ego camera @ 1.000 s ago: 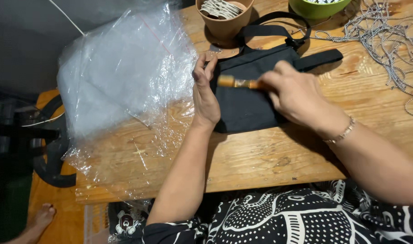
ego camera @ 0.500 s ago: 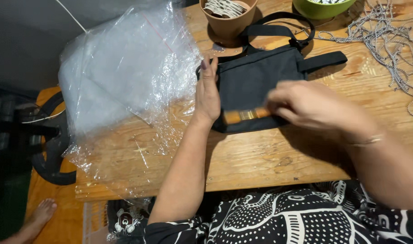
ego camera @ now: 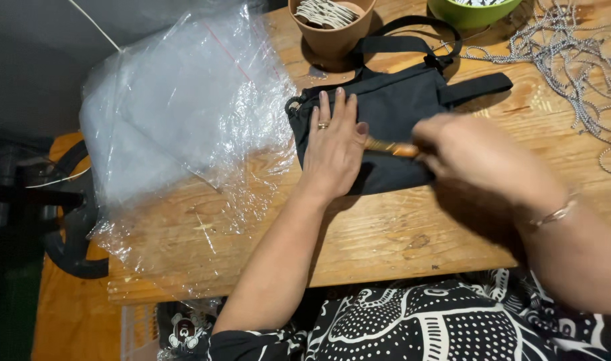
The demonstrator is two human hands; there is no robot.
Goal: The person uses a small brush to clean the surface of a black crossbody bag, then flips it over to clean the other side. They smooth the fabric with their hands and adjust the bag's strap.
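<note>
A black fabric pouch with straps lies flat on the wooden table. My left hand rests palm down on its left half, fingers spread, a ring on one finger. My right hand, blurred with motion, grips a small wooden-handled brush whose tip lies on the pouch just right of my left hand. A thin bracelet sits on my right wrist.
Crumpled clear plastic bags cover the table's left part. A brown pot and a green bowl stand at the far edge. Grey cord is tangled at far right. A black strap lies on an orange surface at left.
My right hand swept the brush down the pouch toward me, then back up to its middle. My left hand stayed pressed on the pouch.
</note>
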